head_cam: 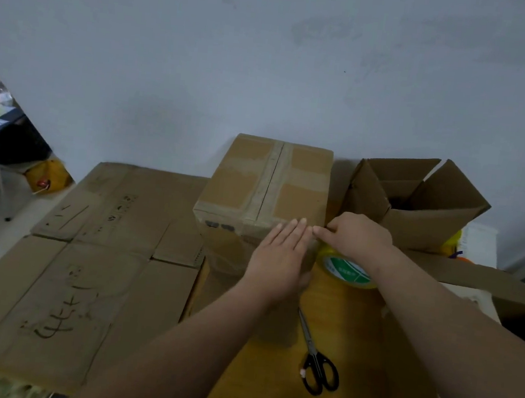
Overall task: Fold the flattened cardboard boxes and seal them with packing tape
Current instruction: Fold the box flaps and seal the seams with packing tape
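Left hand (276, 258) flat, fingers straight, on box (263, 179); right hand (360, 237) curled (hold unclear).

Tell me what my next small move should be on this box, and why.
Probably slide the flat left hand along the near face of the closed box to press the tape down. That hand lies flat there, the right hand has its fingertips meeting it at the top edge, and the tape roll sits just under the right wrist. The scissors lie nearby for cutting afterwards.
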`<state>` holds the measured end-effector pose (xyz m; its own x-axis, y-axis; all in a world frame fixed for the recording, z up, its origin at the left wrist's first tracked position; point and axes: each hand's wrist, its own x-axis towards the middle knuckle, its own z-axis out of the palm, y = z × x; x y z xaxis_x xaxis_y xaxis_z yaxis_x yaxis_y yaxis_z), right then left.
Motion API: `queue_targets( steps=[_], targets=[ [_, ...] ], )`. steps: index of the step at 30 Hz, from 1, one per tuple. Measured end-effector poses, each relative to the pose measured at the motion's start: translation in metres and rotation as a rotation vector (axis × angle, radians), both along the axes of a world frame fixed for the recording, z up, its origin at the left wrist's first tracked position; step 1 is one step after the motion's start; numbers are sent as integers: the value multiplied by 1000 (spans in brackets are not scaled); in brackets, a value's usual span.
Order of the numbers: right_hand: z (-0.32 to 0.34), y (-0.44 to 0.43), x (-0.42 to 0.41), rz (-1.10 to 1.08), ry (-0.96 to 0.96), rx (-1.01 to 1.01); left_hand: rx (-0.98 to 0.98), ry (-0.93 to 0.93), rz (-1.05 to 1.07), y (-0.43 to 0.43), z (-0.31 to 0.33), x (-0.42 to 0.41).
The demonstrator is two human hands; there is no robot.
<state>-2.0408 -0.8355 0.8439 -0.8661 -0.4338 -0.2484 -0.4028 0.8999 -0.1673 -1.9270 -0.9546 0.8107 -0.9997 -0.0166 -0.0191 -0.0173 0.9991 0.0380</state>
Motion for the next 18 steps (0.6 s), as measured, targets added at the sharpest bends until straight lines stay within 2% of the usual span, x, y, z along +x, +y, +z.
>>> queue_targets(
  steps=[3,7,12,14,18],
  targets=[
    [1,2,-1,-22,-47,-14,-50,50,4,-21,-2,1],
    [3,-1,-3,-12,-94,-19,-134,28,208,-99,0,30],
    [3,-5,-6,-12,-86,-11,-79,18,316,-118,2,38],
    [3,-5,-5,-19,-94,-23,130,99,381,-111,-1,35],
    [1,-3,-2,-39,-137,-109,975,344,646,-104,4,35]
  ],
)
